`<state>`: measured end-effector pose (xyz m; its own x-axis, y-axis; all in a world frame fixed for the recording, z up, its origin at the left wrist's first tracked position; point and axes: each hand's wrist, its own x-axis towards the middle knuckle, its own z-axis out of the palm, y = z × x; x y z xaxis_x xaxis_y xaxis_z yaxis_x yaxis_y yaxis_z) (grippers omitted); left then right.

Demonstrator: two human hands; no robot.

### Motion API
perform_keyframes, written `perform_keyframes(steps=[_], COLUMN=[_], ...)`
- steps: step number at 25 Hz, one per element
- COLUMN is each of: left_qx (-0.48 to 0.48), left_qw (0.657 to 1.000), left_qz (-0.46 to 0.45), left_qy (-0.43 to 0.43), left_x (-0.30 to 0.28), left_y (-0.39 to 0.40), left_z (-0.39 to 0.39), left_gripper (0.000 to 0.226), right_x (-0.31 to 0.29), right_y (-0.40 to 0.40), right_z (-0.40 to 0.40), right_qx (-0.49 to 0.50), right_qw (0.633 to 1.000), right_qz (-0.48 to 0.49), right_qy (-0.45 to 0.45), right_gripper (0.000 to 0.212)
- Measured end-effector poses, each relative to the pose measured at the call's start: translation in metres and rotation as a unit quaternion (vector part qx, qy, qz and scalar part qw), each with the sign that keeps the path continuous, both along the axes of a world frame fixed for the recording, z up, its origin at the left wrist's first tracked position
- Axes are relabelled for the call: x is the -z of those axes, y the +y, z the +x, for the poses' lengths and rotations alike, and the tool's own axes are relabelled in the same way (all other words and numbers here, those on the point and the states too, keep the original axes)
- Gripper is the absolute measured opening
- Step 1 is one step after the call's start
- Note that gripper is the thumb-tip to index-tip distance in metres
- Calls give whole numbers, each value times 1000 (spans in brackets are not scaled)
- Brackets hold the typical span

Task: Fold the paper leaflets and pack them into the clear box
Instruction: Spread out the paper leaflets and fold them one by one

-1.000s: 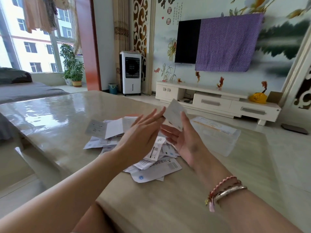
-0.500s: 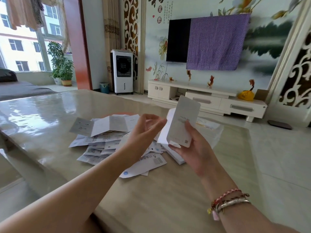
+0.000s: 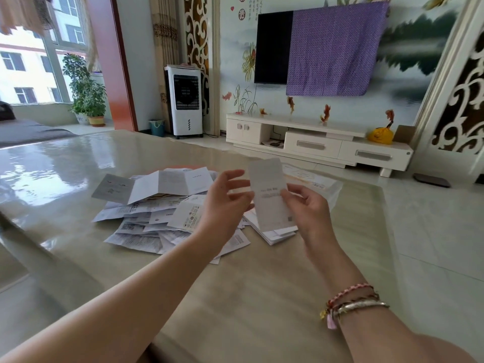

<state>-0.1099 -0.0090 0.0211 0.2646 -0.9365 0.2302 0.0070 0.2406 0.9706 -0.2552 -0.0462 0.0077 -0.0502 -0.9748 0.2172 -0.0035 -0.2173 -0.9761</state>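
Note:
A folded white leaflet (image 3: 269, 192) stands upright above the table, pinched at its right edge by my right hand (image 3: 307, 208). My left hand (image 3: 226, 203) is just left of it, fingers loosely spread, and I cannot tell whether they touch the paper. Under and to the left of my hands lies a heap of loose unfolded leaflets (image 3: 157, 203). A small stack of folded leaflets (image 3: 275, 233) lies below the held one. The clear box (image 3: 317, 183) sits behind my right hand, mostly hidden.
The glossy beige table (image 3: 235, 297) runs from left to the right edge near the tiled floor. Beyond it stand a white TV cabinet (image 3: 319, 142), a white air cooler (image 3: 186, 100) and potted plants (image 3: 86, 93) by the window.
The leaflet went from a small tilted piece between my palms to an upright strip held by my right hand. My left hand opened and drew slightly left of it.

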Motion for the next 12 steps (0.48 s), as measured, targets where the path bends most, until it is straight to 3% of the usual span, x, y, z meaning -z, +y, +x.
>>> perform_keyframes(steps=[3,6,9,10,12], left_qx=[-50,-2,18,27,37], left_qw=[985,964,955,957,960], left_qz=[12,100,166,178,200], left_qy=[-164,-246,-247,-227,-191], left_x=[16,31,39,40,41], left_y=[-6,-11,-15,-17,-19], left_z=[2,-5,-8,-9,-10], left_gripper=[48,39,40,41,41], right_x=[11,31,34,32,30], right_y=[-17,-28,-25,-23,-22], right_z=[-6,-3,4,6,8], right_qx=[82,64,55,55,42], right_qw=[992,947,852,841,857], right_qz=[-25,28,72,69,64], right_qy=[97,313,516,534,510], right_gripper=[9,23,46,51,55])
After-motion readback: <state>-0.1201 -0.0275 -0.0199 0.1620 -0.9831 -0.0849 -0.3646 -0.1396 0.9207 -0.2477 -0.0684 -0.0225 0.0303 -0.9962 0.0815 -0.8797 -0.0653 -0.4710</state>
